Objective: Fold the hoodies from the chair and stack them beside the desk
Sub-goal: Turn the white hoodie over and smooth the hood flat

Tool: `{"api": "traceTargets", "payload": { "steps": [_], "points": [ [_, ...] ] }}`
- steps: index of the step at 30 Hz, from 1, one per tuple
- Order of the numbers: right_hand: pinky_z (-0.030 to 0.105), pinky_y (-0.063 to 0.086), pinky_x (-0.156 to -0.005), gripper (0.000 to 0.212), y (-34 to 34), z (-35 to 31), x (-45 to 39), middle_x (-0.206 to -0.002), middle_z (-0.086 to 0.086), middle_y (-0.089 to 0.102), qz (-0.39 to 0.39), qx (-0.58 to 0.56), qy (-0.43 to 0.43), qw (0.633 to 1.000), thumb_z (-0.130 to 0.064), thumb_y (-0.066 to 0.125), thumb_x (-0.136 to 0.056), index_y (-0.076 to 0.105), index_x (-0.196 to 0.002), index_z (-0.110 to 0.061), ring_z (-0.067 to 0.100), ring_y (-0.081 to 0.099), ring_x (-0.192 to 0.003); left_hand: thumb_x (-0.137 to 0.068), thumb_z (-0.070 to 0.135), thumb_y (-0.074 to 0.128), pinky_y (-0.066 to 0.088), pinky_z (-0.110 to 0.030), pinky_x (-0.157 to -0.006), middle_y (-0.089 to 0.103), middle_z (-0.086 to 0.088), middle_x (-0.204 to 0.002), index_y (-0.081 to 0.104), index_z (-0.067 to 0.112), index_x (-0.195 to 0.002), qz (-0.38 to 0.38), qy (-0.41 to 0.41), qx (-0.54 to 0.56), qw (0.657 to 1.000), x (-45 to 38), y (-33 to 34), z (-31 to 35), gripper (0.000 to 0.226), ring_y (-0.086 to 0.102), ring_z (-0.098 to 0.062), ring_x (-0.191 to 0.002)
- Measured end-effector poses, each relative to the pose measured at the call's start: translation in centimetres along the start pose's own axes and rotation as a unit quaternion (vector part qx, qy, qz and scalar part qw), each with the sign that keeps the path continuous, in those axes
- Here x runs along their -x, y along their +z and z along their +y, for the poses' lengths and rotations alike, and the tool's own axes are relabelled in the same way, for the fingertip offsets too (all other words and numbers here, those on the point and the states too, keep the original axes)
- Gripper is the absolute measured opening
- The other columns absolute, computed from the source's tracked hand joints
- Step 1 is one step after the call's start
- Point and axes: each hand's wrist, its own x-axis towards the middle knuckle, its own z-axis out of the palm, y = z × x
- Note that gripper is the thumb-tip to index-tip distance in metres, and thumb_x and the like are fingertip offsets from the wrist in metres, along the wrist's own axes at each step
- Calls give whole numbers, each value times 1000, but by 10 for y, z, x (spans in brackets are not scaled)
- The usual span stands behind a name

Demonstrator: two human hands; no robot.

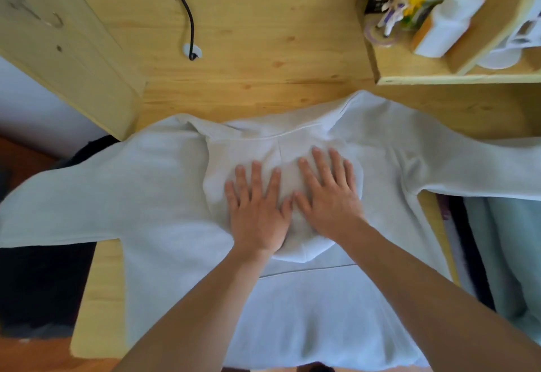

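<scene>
No legible writing. Left hand [257, 213] and right hand [328, 196] press flat, fingers spread, on white hoodie [164, 196] (hood folded down) covering pine desk [248, 35]; figurine [401, 0], apparently, at 1 o'clock.

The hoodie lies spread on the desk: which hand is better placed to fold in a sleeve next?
Probably right. Both hands press flat on the hood, but the right hand sits nearer its sleeve than the left hand to its own.

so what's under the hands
The left hand and right hand lie flat on the hood, folded down onto the hoodie on the desk. Anything beneath the cloth is hidden.
</scene>
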Motion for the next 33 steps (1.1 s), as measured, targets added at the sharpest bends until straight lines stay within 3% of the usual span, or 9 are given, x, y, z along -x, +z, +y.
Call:
{"api": "traceTargets", "payload": {
  "steps": [8, 14, 16, 18, 20, 23, 25, 30, 33],
  "points": [
    [57, -2, -123, 71, 23, 4, -19, -169, -3, -8, 13, 8, 31, 999, -68, 19, -95, 10, -159, -39, 36, -13, -153, -94, 69, 14, 2, -64, -122, 10, 1, -171, 22, 44, -159, -72, 46, -34, 996, -35, -4, -32, 70, -2, -40, -156],
    [59, 0, -122, 71, 16, 8, -29, -169, -4, -7, -21, 54, 23, 998, -71, 10, -93, 6, -158, -43, 36, -9, -153, -98, 67, 14, -1, -53, -125, -14, 1, -171, 0, 50, -158, -167, -44, 5, 985, -48, -25, -70, 64, -12, -26, -157],
    [57, -1, -122, 70, 6, 6, -37, -168, 0, 2, -39, 36, 34, 998, -70, 17, -93, 15, -156, -41, 36, -3, -153, -98, 67, 21, 10, -52, -123, 6, -8, -170, 16, 45, -158, -154, -36, -30, 987, -52, -37, -71, 64, 7, -31, -156],
    [56, 7, -123, 65, -12, -1, -55, -159, 7, 26, 25, 4, 27, 999, -64, 25, -94, 37, -149, -31, 37, 17, -149, -98, 50, 38, 36, -49, -107, 50, -14, -141, 54, 27, -137, -1, 27, -51, 998, -71, -57, -68, 48, 43, -36, -132],
    [55, 15, -122, 63, -22, -1, -75, -157, 11, 32, 87, 11, -10, 996, -52, 31, -96, 38, -150, -20, 37, 23, -147, -87, 20, 54, 40, -49, -98, 57, -12, -129, 61, 18, -129, 118, 94, -77, 986, -97, -69, -80, 42, 50, -38, -121],
    [53, 5, -123, 67, -13, 14, -94, -168, 5, 8, 33, 25, -23, 999, -52, 29, -101, 14, -160, -24, 32, 2, -154, -87, 12, 52, 21, -51, -122, 36, -11, -159, 39, 23, -154, 6, 138, -153, 979, -124, -72, -118, 68, 28, -36, -149],
    [52, 2, -123, 70, 0, 22, -96, -169, -1, 0, -15, 12, 20, 1000, -61, 17, -98, 6, -160, -30, 25, -6, -155, -92, 19, 38, 23, -53, -122, 39, -13, -158, 34, 19, -157, -43, 161, -187, 968, -114, -60, -142, 65, 36, -37, -146],
    [51, 1, -123, 74, 0, 22, -100, -169, -4, -6, -48, -9, 45, 998, -67, 7, -93, 3, -159, -35, 21, -9, -154, -96, 37, 26, 30, -49, -119, 17, -2, -170, 19, 20, -162, -123, 19, -109, 986, -73, -48, -169, 69, 24, -28, -154],
    [49, 5, -123, 64, -5, 21, -102, -167, -3, 9, -37, -38, 56, 997, -64, 17, -98, 20, -157, -39, 21, 3, -154, -96, 26, 48, 42, -44, -96, 49, -7, -146, 43, 19, -146, -74, -3, -119, 990, -105, -68, -156, 51, 49, -34, -131]
  ]
}}
